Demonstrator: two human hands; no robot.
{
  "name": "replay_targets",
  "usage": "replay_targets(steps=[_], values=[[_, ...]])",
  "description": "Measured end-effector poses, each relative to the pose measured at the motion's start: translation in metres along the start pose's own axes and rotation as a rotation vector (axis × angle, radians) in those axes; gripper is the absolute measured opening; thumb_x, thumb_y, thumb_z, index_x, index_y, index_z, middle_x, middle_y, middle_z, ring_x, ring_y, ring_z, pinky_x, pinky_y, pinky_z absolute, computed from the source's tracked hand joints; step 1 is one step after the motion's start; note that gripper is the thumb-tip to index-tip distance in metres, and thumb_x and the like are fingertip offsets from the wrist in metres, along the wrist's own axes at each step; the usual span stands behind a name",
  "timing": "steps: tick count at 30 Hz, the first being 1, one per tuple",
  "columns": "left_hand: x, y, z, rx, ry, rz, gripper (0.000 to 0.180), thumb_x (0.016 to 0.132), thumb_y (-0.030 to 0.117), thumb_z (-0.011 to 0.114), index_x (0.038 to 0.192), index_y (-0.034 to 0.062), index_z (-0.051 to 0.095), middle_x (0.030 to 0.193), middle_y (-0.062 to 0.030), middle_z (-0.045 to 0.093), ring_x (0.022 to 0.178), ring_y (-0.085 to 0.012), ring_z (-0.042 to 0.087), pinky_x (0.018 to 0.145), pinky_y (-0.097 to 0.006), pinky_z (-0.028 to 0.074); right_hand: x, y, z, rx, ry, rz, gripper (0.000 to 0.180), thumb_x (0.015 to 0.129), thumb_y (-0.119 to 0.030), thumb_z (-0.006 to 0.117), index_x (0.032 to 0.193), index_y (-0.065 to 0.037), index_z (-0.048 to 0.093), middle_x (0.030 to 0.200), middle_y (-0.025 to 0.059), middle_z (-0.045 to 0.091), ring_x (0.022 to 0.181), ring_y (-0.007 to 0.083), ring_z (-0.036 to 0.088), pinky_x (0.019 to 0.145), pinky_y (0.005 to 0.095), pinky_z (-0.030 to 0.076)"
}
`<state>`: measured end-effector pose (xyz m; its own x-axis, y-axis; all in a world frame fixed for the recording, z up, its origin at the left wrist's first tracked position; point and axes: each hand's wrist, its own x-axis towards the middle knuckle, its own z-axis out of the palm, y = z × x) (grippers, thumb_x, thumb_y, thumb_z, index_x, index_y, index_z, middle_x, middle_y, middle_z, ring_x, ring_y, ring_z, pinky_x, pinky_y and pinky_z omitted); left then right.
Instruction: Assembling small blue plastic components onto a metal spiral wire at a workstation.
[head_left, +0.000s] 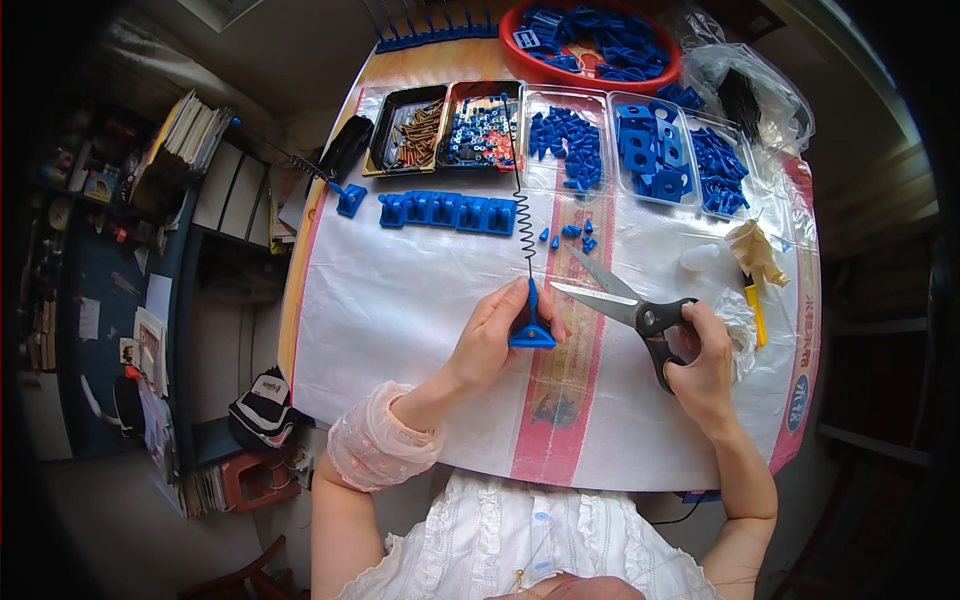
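Observation:
My left hand (485, 335) pinches a blue plastic base (532, 340) with a flared foot, from which a coiled black wire (526, 225) rises away from me. In my right hand (708, 370) is a pair of scissors (655, 318) with black handles. Their blades are spread and point left, the tips close to the base's narrow neck. Just beyond the blades lie several small blue cone-shaped pieces (572, 231). A row of blue bases (447, 213) sits farther left, and one more base (350, 200) with a coiled wire lies beside it.
Along the back stand a black tray of brass-coloured screws (418, 128), a tray of small nuts (483, 130) and clear boxes of blue parts (568, 145). Behind them is a red basin (512, 60). A yellow-handled tool (755, 315) and crumpled paper (755, 255) lie at right.

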<state>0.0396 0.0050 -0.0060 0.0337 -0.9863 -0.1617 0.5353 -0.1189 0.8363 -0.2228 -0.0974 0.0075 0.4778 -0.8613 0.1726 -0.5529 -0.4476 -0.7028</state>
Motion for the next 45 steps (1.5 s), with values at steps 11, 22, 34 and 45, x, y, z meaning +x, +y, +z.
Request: replay_targets(steps=[11, 22, 34, 45], values=[[-0.002, 0.001, 0.005, 0.099, 0.000, -0.004, 0.030, 0.106, 0.023, 0.039, 0.115, 0.0002, 0.056, 0.099, -0.0077, 0.065, 0.096, -0.0140, 0.062, 0.090, -0.029, 0.049, 0.000, 0.001, 0.001, -0.027, 0.012, -0.067, 0.045, 0.056, 0.009, 0.066, 0.100, 0.002, 0.057, 0.094, 0.0127, 0.060, 0.084, 0.0303, 0.055, 0.072, 0.0374, 0.047], [-0.004, 0.004, 0.008, 0.266, -0.038, 0.054, 0.025, 0.103, 0.017, 0.047, 0.120, 0.0007, 0.055, 0.099, -0.0051, 0.063, 0.096, -0.0116, 0.059, 0.090, -0.027, 0.048, 0.003, -0.005, -0.001, -0.090, 0.000, -0.113, 0.042, 0.055, 0.006, 0.068, 0.094, 0.000, 0.055, 0.089, 0.0122, 0.057, 0.081, 0.0322, 0.053, 0.072, 0.0398, 0.042], [-0.005, 0.002, 0.008, 0.413, -0.049, 0.057, 0.028, 0.107, 0.023, 0.046, 0.119, -0.0005, 0.054, 0.098, -0.0049, 0.063, 0.094, -0.0098, 0.060, 0.088, -0.026, 0.050, 0.004, -0.005, -0.004, -0.143, -0.013, -0.151, 0.041, 0.054, 0.003, 0.069, 0.092, -0.001, 0.055, 0.086, 0.0114, 0.054, 0.079, 0.0317, 0.052, 0.070, 0.0399, 0.041], [-0.005, 0.003, 0.009, 0.397, -0.045, 0.052, 0.028, 0.107, 0.022, 0.045, 0.122, -0.0008, 0.053, 0.101, -0.0051, 0.063, 0.098, -0.0099, 0.061, 0.094, -0.027, 0.051, 0.003, -0.003, -0.003, -0.108, -0.025, -0.141, 0.042, 0.054, 0.004, 0.068, 0.094, -0.001, 0.055, 0.088, 0.0118, 0.056, 0.080, 0.0326, 0.052, 0.072, 0.0397, 0.041]])
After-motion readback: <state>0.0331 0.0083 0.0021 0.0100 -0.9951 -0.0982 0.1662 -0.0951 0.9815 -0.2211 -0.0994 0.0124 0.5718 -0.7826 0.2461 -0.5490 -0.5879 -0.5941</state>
